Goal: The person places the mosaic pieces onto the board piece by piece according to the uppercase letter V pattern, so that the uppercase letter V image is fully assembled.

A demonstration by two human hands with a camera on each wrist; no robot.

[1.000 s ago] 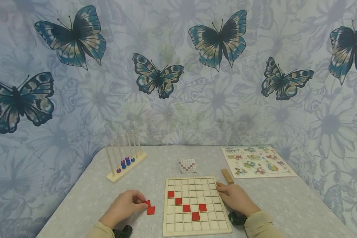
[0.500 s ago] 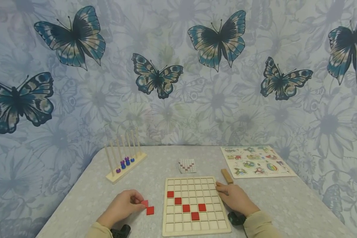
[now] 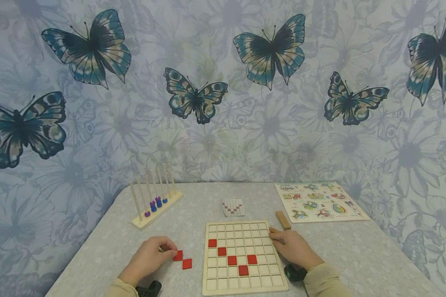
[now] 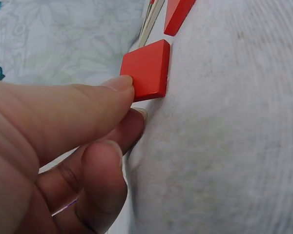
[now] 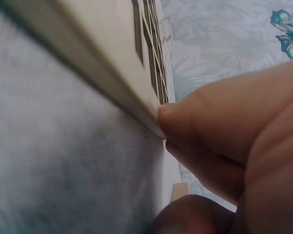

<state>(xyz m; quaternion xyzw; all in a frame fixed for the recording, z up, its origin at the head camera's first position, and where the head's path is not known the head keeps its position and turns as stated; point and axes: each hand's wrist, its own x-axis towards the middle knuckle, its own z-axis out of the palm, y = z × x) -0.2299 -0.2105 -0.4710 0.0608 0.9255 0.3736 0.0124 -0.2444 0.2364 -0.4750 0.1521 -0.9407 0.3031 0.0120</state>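
My left hand [image 3: 148,256] pinches a red square tile [image 4: 149,68] at its edge, low over the tabletop left of the board. The thumb lies on the tile's face, with the other fingers curled beneath. A second loose red tile [image 3: 187,264] lies just beyond its corner. The pale wooden grid board [image 3: 245,292] holds several red tiles in its squares, most on a slanting line, one up to the right. At the board's right side, my right hand [image 3: 296,248] grips the rim, fingertips right on the edge in the right wrist view.
Behind the board lies a small pattern card [image 3: 233,207]. A peg stand [image 3: 160,210] with blue and purple beads stands at the back left. A wooden block [image 3: 283,220] and a picture puzzle board [image 3: 319,202] are at the right. A butterfly-patterned backdrop [image 3: 208,144] rises behind the table.
My left hand has drawn the pinched tile slightly left and toward me, away from its position behind the other loose tile. The right hand stays at the board's edge.
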